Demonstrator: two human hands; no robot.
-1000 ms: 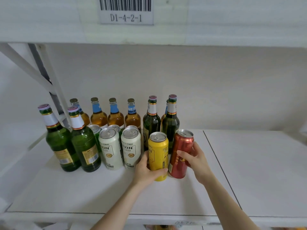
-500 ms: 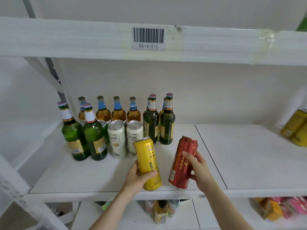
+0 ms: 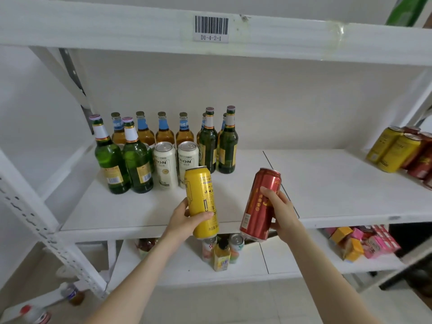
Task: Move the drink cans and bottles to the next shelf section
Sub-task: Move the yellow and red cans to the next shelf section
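Head view. The left grip (image 3: 184,220) is closed round the lower body of the yellow can (image 3: 202,202). The right grip (image 3: 282,213) wraps the red can (image 3: 260,204) at mid-body. Both cans are tilted, in the air before the shelf (image 3: 327,183) edge, apart from each other. We judge them smooth, thin-walled and fairly heavy if full, so we hold at mid-body without squeezing. The green bottles (image 3: 112,160) are fragile, and we judge the body the safer hold.
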